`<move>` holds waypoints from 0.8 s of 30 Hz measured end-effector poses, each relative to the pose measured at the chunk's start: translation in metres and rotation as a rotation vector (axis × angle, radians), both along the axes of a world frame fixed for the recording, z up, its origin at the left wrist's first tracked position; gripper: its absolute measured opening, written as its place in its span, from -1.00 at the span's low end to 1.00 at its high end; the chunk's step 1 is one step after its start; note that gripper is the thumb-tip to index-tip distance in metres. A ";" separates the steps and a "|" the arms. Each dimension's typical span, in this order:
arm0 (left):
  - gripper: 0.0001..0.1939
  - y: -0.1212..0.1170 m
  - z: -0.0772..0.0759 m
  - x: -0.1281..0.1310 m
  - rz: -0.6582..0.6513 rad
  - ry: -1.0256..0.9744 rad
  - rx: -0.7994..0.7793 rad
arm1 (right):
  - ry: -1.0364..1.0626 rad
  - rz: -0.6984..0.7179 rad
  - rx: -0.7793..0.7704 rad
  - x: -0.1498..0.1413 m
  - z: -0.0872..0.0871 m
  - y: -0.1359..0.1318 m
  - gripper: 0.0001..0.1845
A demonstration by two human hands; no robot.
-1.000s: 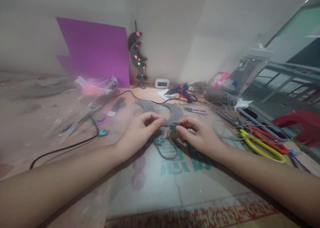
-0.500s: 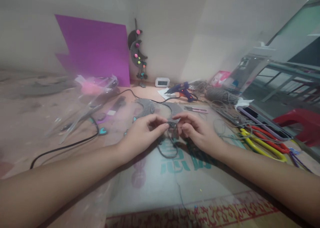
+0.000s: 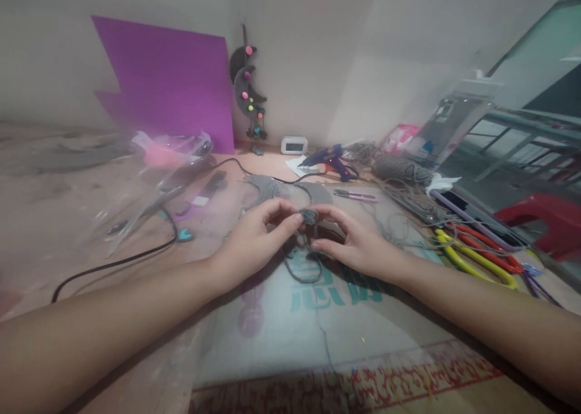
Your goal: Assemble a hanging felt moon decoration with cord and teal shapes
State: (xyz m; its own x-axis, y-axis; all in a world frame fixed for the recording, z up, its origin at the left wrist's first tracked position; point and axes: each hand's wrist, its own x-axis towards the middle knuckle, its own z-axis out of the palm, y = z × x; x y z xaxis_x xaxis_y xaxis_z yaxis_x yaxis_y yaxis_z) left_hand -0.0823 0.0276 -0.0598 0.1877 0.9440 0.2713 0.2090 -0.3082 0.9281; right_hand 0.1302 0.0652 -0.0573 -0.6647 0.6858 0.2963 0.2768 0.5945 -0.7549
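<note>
My left hand [image 3: 263, 235] pinches a small bundle of grey yarn [image 3: 309, 216] between thumb and fingers, above the middle of the work surface. On the other side of the bundle is my right hand [image 3: 349, 232], its index fingertip touching the yarn and its thumb held apart, lower down. Some of its other fingers are hidden behind. From the bundle a loop of grey yarn [image 3: 304, 279] hangs down onto the plastic-covered surface. Behind my hands lie grey crescent pieces [image 3: 318, 193], one with yarn on it [image 3: 269, 189].
A glue gun [image 3: 329, 160], thread snips [image 3: 354, 195] and a small clock [image 3: 294, 145] lie toward the wall. At right are a yarn skein [image 3: 402, 170], a phone [image 3: 476, 217] and yellow-handled scissors [image 3: 476, 262]. A black cord [image 3: 118, 261] crosses the left side.
My right thumb has moved down and away from the index finger, which has come against the bundle. The yarn bundle shows more clearly and sits slightly higher in view.
</note>
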 end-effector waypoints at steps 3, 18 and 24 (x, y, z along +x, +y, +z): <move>-0.82 0.000 0.000 0.000 0.000 0.013 0.013 | -0.054 -0.074 0.027 0.000 0.000 0.004 -0.83; -0.80 -0.001 0.002 0.000 -0.053 -0.004 -0.033 | 0.164 0.113 -0.428 0.006 -0.001 0.004 -0.51; -0.80 0.000 0.002 0.000 -0.016 0.039 -0.001 | 0.112 0.094 -0.399 0.001 0.001 0.003 -0.54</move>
